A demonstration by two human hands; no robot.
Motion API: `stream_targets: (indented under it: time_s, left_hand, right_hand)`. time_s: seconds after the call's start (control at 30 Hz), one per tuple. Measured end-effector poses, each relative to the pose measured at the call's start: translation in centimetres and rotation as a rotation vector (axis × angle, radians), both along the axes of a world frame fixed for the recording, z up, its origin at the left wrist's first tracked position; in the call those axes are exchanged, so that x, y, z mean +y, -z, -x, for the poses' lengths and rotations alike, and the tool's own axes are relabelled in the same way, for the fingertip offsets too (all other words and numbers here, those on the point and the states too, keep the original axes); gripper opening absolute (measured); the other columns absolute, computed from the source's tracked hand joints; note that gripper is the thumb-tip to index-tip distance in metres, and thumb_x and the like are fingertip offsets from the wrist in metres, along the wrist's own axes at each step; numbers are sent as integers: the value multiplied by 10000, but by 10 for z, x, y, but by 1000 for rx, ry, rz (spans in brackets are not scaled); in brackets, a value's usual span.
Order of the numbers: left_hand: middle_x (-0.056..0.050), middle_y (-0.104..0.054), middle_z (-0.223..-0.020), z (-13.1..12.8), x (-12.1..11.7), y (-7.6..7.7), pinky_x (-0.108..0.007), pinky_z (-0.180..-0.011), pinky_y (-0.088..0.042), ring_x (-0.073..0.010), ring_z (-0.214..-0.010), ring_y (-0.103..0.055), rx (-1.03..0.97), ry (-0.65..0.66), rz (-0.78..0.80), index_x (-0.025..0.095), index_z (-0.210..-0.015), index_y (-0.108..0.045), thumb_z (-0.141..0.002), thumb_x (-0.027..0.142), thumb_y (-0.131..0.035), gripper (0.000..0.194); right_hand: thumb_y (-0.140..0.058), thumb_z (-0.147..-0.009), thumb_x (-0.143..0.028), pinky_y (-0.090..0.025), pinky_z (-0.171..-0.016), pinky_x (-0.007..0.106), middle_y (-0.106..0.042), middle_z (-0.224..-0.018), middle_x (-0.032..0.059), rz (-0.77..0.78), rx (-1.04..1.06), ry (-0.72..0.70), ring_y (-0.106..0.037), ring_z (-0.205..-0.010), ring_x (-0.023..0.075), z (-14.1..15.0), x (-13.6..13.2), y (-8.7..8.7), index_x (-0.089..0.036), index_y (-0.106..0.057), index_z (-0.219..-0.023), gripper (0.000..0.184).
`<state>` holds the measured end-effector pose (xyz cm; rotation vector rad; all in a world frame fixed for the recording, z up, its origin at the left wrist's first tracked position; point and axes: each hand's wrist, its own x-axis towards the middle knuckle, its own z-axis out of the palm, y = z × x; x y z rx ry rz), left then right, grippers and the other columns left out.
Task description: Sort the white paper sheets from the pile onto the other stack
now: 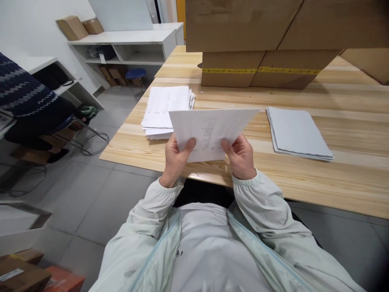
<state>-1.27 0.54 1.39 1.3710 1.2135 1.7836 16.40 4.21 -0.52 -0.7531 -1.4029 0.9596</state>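
Observation:
Between my two hands is a printed sheet of paper (209, 132), tilted up toward me above the table's near edge; whether it is one sheet or several I cannot tell. My left hand (178, 156) grips its left side, thumb on the printed face and fingers behind. On the right side my right hand (241, 156) holds it the same way. Just beyond my left hand lies an uneven stack of printed papers (167, 105). To the right of my right hand rests a neater pile of pale grey sheets (298, 129).
Cardboard boxes (231, 69) are piled on the far part of the wooden table (304, 182). At the left a seated person (27, 89) is by a white desk. A blue stool (135, 74) stands near white shelving (136, 37). More boxes (24, 271) sit at lower left.

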Motion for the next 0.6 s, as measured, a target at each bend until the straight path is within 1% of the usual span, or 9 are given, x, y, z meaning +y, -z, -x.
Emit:
stream_targets:
  time_s: [0.07,0.13,0.2,0.23,0.3,0.37,0.47,0.53,0.6]
  left_hand:
    - [-102,-687,-1225,-6,-1,-1,-343,-991,-516,-220,-1125,-667,54,-41,-67,231,-1302,-574,-879,512,-675,517]
    - [-119,-532,-1469,-16,-7,-4,-373,-1099,-449,-236,-1316,-565,129,-104,-160,296,-1526,-319,-932,501,-603,690]
    - [-122,-394,-1586,-28,-20,-8,-395,-1155,-393,-252,-1423,-466,195,-139,-222,329,-1597,-97,-961,482,-555,799]
    - [-122,-386,-1594,-34,-30,-9,-394,-1156,-391,-259,-1436,-452,209,-136,-224,330,-1603,-75,-970,471,-538,797]
    - [-119,-454,-1557,-45,-50,-9,-374,-1145,-404,-267,-1422,-471,218,-47,-95,314,-1590,-216,-983,417,-525,689]
    - [-98,-498,-1535,-55,-69,-6,-356,-1137,-416,-265,-1400,-493,172,78,77,306,-1539,-370,-983,391,-524,583]
    - [-107,-471,-1559,-72,-86,2,-341,-1126,-422,-238,-1361,-527,94,318,337,265,-1609,-197,-1005,361,-471,671]
    - [-144,-506,-1523,-84,-89,8,-332,-1067,-462,-230,-1246,-613,70,417,447,211,-1626,-33,-1007,350,-454,762]
    - [-159,-622,-1391,-93,-88,14,-324,-963,-511,-222,-1024,-697,58,448,506,183,-1625,-36,-986,348,-492,802]
  right_hand:
    - [-572,-919,-591,-539,-950,380,-732,-1096,57,-20,-35,38,-672,-1064,218,1,-5,-4,-252,-651,-1101,393]
    - [-488,-962,-593,-537,-931,378,-730,-1073,59,-34,-98,128,-669,-1055,222,-3,-13,-14,-239,-657,-1096,414]
    - [-459,-967,-610,-548,-844,366,-727,-987,58,-34,-186,214,-675,-954,221,-17,-22,-27,-226,-669,-1054,446]
    - [-464,-959,-623,-548,-778,353,-720,-926,53,-11,-246,225,-670,-878,214,-29,-26,-34,-222,-677,-1012,457]
    - [-515,-918,-656,-514,-631,317,-686,-790,36,101,-387,157,-623,-715,185,-59,-33,-47,-225,-686,-898,464]
    - [-596,-853,-679,-445,-510,286,-622,-650,17,317,-522,16,-546,-582,152,-92,-39,-54,-223,-671,-769,469]
    - [-681,-757,-711,-421,-463,276,-633,-632,24,721,-597,-204,-538,-542,148,-133,-50,-52,-205,-673,-734,506]
    - [-695,-707,-750,-449,-491,284,-691,-715,53,905,-569,-236,-583,-586,165,-149,-58,-45,-186,-687,-764,567]
    - [-703,-660,-785,-449,-503,282,-712,-744,67,991,-531,-194,-597,-599,169,-158,-64,-38,-172,-690,-760,622]
